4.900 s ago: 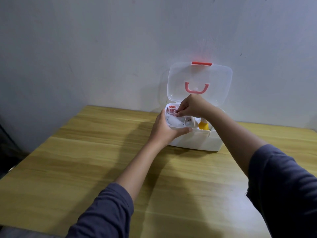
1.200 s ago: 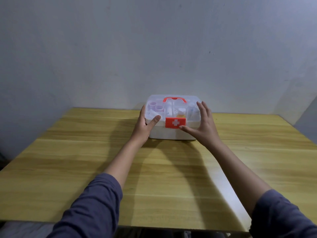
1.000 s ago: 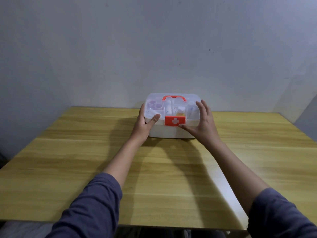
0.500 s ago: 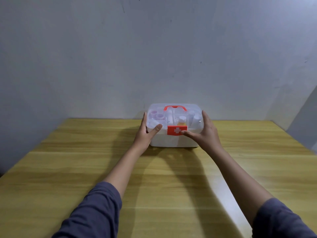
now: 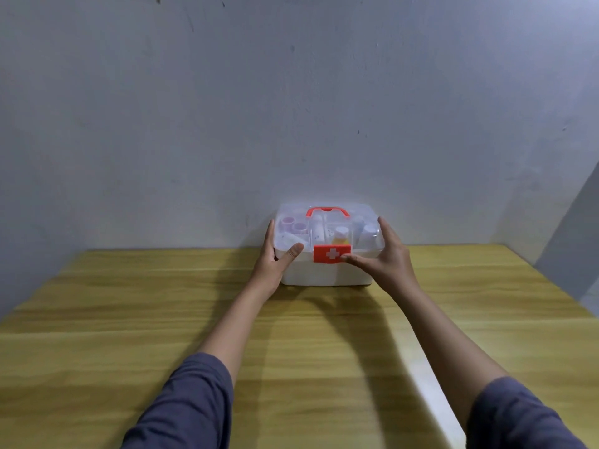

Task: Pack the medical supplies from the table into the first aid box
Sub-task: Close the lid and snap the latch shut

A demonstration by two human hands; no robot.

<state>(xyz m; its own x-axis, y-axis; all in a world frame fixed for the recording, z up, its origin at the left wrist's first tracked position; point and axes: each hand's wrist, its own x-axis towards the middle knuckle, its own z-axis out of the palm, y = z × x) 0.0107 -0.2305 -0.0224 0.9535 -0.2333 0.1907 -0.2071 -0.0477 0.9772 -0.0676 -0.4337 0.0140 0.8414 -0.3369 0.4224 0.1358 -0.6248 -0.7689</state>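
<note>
— Where's the box?
— The first aid box (image 5: 327,273) sits mid-frame on the bench (image 5: 97,319), against the wall, lid down over the supplies.
— And the hands?
— The left hand (image 5: 275,259) clasps its left end, thumb on the lid. The right hand (image 5: 385,257) grips the right end, thumb touching the red latch (image 5: 331,253).

The clear lid (image 5: 327,222) of the first aid box (image 5: 327,270) blurs the supplies beneath it; their types cannot be determined. The left hand (image 5: 275,257) covers the box's left front corner. The right hand (image 5: 385,257) covers the right front corner, and its thumb overlaps the red latch (image 5: 329,253). Both sleeves are cut off by the bottom edge. The table (image 5: 97,319) is cut off at left, right and bottom.
</note>
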